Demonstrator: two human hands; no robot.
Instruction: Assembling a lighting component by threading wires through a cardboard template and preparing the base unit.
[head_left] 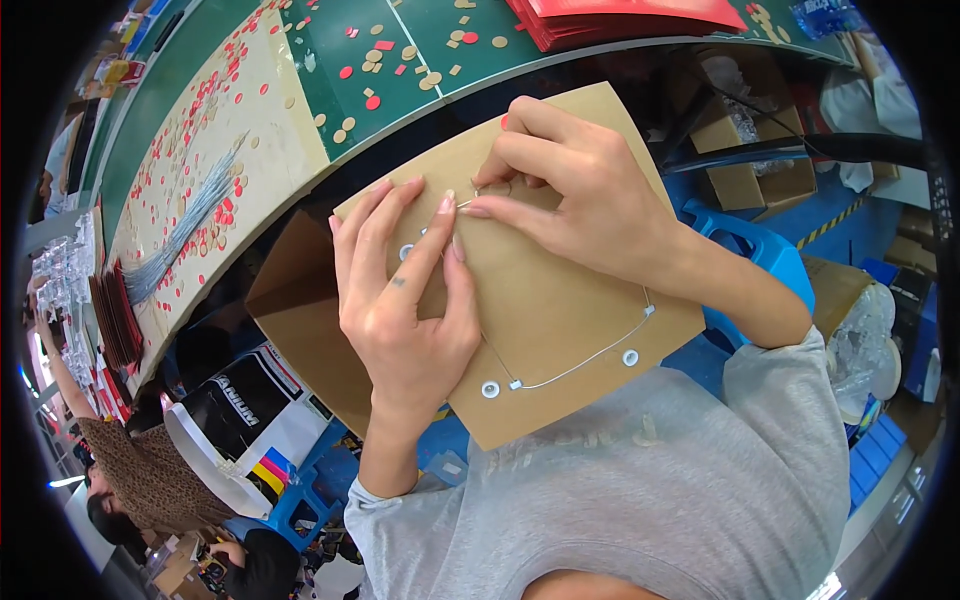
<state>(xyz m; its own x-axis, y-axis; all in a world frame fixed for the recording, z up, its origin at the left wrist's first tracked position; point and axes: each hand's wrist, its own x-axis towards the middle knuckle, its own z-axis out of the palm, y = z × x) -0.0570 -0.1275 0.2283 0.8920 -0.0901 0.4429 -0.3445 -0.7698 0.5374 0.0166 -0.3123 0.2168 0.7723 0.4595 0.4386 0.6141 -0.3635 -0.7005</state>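
A brown kraft board [560,330] lies tilted across my lap, against the table's edge. White ring eyelets [490,389] sit in it, and a thin silvery cord [585,368] with small white end pieces runs along its near side. My left hand [410,285] rests on the board with fingers spread, its index fingertip beside a second cord's end and partly covering an eyelet [406,252]. My right hand [575,185] pinches that thin cord [466,203] between thumb and fingers, close to the left fingertips. The exact grip point is partly hidden.
The green table [330,60] carries scattered red and tan paper discs, a bundle of silvery cords [190,225] and a red stack [620,15]. An open cardboard box [310,310] stands under its edge. Blue stools [760,260] are beside me; another person [150,470] is at left.
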